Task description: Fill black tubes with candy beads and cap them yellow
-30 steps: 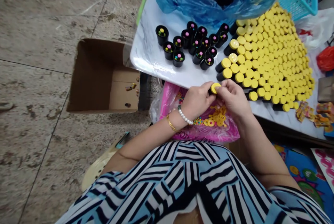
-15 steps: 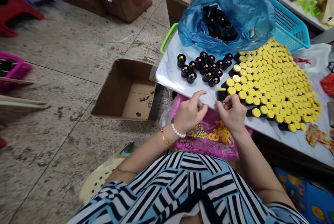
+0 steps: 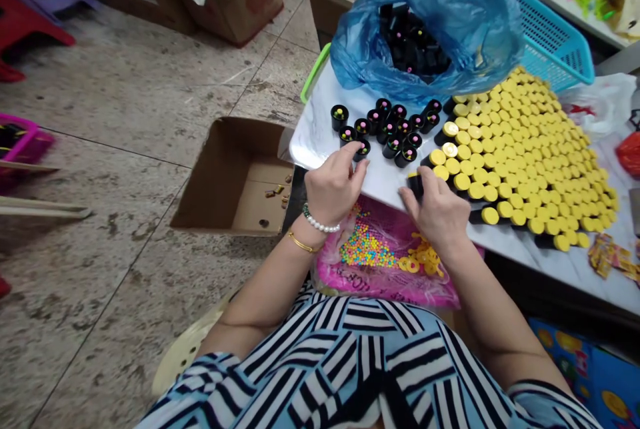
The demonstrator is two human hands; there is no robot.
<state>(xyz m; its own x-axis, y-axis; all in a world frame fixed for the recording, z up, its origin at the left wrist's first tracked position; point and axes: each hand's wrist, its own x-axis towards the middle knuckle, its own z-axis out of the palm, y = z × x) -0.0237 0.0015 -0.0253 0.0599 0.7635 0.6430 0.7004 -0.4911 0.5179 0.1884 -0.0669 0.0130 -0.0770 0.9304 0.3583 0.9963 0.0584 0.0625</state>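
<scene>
My left hand (image 3: 330, 183), with a pearl bracelet and a gold bangle at the wrist, reaches to the nearest of several small open black cups (image 3: 406, 155). Its thumb and index finger are apart at the near side of that cup, partly covering it. Small coloured beads show inside the cups. My right hand (image 3: 440, 209) has its thumb and fingers around a black cup with a yellow lid (image 3: 415, 184) by the table's front edge. Below both hands, a pink tray (image 3: 333, 275) lined with plastic holds coloured beads (image 3: 367, 245) and yellow rings (image 3: 423, 259).
Many yellow-lidded black cups (image 3: 540, 162) stand packed on the white table (image 3: 313, 142). Behind are a blue plastic bag (image 3: 470, 35) of black cups and a blue basket (image 3: 555, 22). A cardboard box (image 3: 210, 182) with small pieces inside sits left of the table.
My left hand has moved left and forward from above the pink tray to the open cups. My right hand has shifted slightly forward and left, its fingers now around the yellow-lidded cup.
</scene>
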